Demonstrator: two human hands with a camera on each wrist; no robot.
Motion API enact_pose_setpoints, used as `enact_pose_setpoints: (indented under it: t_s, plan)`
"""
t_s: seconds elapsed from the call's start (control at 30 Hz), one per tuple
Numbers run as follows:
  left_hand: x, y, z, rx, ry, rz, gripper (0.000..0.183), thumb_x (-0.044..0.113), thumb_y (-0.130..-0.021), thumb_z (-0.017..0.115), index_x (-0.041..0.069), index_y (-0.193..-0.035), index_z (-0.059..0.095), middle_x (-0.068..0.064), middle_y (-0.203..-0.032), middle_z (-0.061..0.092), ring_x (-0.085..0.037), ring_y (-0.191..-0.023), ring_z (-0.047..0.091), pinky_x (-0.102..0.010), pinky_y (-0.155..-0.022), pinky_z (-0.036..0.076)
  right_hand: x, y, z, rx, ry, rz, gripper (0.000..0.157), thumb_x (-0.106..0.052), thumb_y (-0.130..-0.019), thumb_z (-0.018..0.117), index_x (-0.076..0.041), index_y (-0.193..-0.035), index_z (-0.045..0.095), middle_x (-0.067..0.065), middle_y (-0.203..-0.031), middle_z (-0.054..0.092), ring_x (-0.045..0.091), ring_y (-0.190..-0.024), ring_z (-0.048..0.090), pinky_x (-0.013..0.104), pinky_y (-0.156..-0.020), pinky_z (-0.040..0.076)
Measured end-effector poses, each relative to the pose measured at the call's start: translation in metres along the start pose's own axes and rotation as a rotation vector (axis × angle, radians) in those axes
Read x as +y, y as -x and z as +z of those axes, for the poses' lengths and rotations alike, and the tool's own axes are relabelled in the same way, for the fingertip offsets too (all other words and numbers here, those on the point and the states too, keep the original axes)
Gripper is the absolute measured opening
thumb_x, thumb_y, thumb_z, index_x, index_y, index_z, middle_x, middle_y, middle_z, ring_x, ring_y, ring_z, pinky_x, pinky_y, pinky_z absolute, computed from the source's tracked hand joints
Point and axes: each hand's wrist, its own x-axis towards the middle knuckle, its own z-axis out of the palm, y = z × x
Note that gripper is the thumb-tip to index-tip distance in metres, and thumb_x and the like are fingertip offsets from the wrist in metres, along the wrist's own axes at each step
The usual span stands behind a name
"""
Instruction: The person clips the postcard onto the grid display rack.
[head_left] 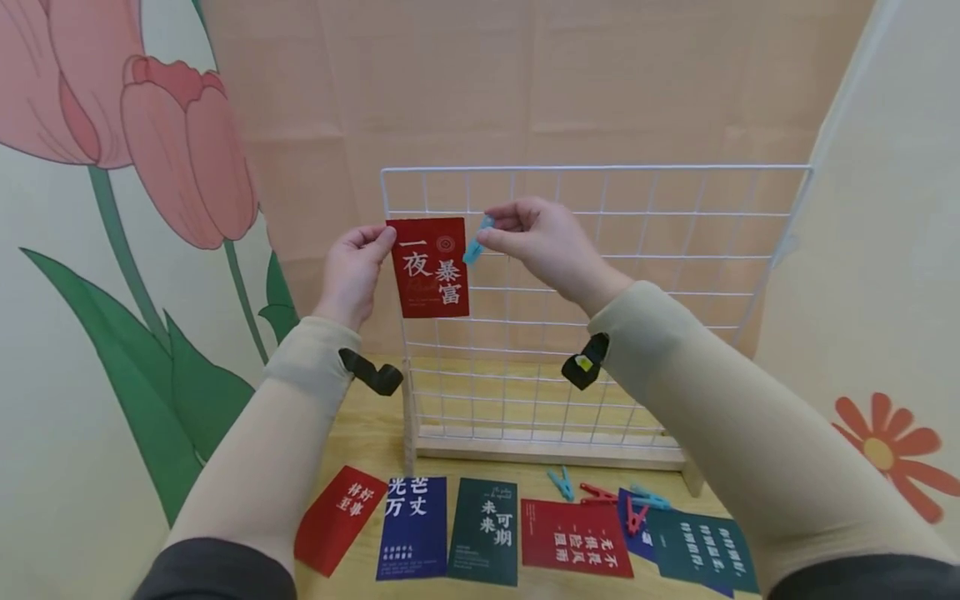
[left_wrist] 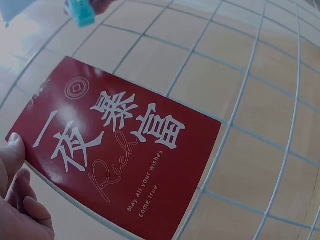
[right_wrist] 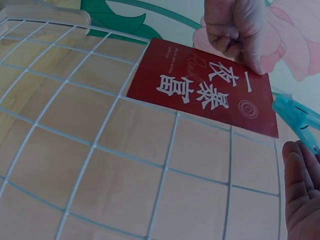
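My left hand (head_left: 352,275) pinches the left edge of a red card (head_left: 431,283) with white characters, near its upper corner. The card is held upright in front of the left part of a white wire grid (head_left: 637,254). In my right hand (head_left: 551,246) a light blue clothespin (head_left: 477,240) is pinched between thumb and fingers, just right of the card's upper right side. In the right wrist view the clothespin (right_wrist: 297,117) is close to the card's corner. The left wrist view shows the card's face (left_wrist: 120,145) fully, with the grid behind it.
The grid stands in a wooden base (head_left: 525,450). Along the table front lie a red card (head_left: 341,518), a blue card (head_left: 412,533), green cards (head_left: 483,542) and another red card (head_left: 573,537). Several clothespins, blue (head_left: 561,483) and red (head_left: 636,517), lie near them.
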Motion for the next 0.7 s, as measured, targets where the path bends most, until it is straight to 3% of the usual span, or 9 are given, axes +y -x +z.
enact_pose_setpoints:
  t_s: [0.07, 0.13, 0.3, 0.43, 0.57, 0.7]
  plan:
    - [0.001, 0.000, 0.001, 0.005, -0.015, 0.007, 0.016, 0.023, -0.090, 0.069, 0.010, -0.099, 0.067, -0.002, -0.104, 0.061, -0.017, -0.111, 0.047, -0.039, -0.103, 0.029, -0.005, -0.004, 0.001, 0.012, 0.014, -0.007, 0.047, -0.038, -0.087, 0.070, -0.012, -0.125, 0.061, 0.001, -0.111, 0.062, 0.014, -0.100, 0.057, 0.033, -0.090, 0.047]
    - [0.002, -0.001, 0.003, 0.016, -0.014, 0.014, 0.017, 0.023, -0.089, 0.069, 0.010, -0.099, 0.067, -0.002, -0.103, 0.061, -0.016, -0.109, 0.047, -0.036, -0.102, 0.029, -0.009, -0.009, 0.002, 0.027, 0.036, -0.021, 0.045, -0.038, -0.088, 0.070, -0.012, -0.123, 0.061, 0.000, -0.110, 0.063, 0.013, -0.099, 0.058, 0.032, -0.089, 0.047]
    - [0.005, -0.003, 0.005, 0.041, 0.026, 0.044, 0.014, 0.021, -0.089, 0.070, 0.009, -0.093, 0.068, 0.001, -0.087, 0.059, -0.013, -0.080, 0.045, -0.025, -0.075, 0.036, -0.019, -0.022, 0.007, 0.070, 0.067, -0.054, 0.041, -0.037, -0.089, 0.069, -0.012, -0.121, 0.061, -0.002, -0.106, 0.063, 0.011, -0.097, 0.058, 0.028, -0.088, 0.047]
    - [0.005, -0.003, 0.006, 0.040, 0.055, 0.051, 0.012, 0.019, -0.089, 0.070, 0.008, -0.091, 0.069, 0.001, -0.081, 0.059, -0.012, -0.069, 0.043, -0.022, -0.064, 0.036, -0.026, -0.030, 0.013, 0.130, 0.024, -0.067, 0.040, -0.032, -0.089, 0.069, -0.009, -0.121, 0.061, -0.001, -0.104, 0.064, 0.010, -0.096, 0.059, 0.025, -0.087, 0.047]
    - [0.004, -0.002, 0.009, 0.054, 0.069, 0.041, 0.013, 0.020, -0.088, 0.071, 0.007, -0.092, 0.070, 0.000, -0.082, 0.060, -0.012, -0.073, 0.044, -0.023, -0.067, 0.036, -0.031, -0.036, 0.021, 0.187, -0.015, -0.090, 0.034, -0.027, -0.090, 0.069, -0.007, -0.116, 0.062, 0.002, -0.101, 0.064, 0.011, -0.094, 0.061, 0.025, -0.085, 0.047]
    - [0.004, 0.000, 0.011, 0.060, 0.071, 0.040, 0.018, 0.022, -0.089, 0.070, 0.006, -0.096, 0.069, -0.003, -0.092, 0.062, -0.014, -0.089, 0.049, -0.026, -0.078, 0.039, -0.034, -0.041, 0.029, 0.227, -0.008, -0.123, 0.026, -0.024, -0.091, 0.067, -0.005, -0.109, 0.064, 0.003, -0.098, 0.064, 0.012, -0.091, 0.060, 0.024, -0.081, 0.048]
